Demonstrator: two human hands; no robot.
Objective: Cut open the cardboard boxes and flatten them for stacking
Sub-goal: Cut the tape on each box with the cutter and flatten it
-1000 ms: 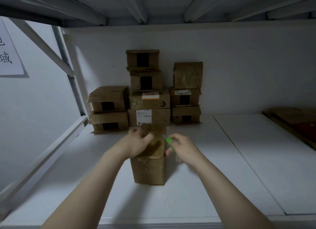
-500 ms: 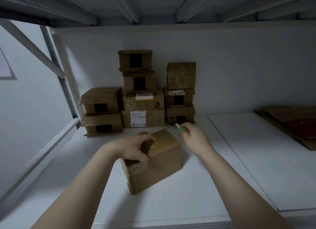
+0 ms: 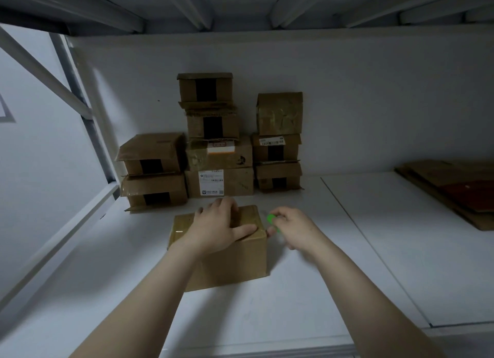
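Pressed the left hand (image 3: 219,226) palm-down on top of the cardboard box (image 3: 232,264), thumb stretched toward the right front corner, fingers reaching the far edge and only lightly bent, gripping nothing. Had the box standing closed on the white shelf (image 3: 294,304), toward the front and a little left of centre, with shiny tape across its top. Pinched a small green cutter (image 3: 271,218) in the curled fingers of the right hand (image 3: 294,228), just beside the box's upper right edge. Could not tell whether any blade met the cardboard, given the blur there. Faced a stack of closed boxes (image 3: 219,181) against the back wall, in three columns, behind the held box. Saw flattened cardboard (image 3: 454,186) piled at the shelf's right end, well apart from both hands.
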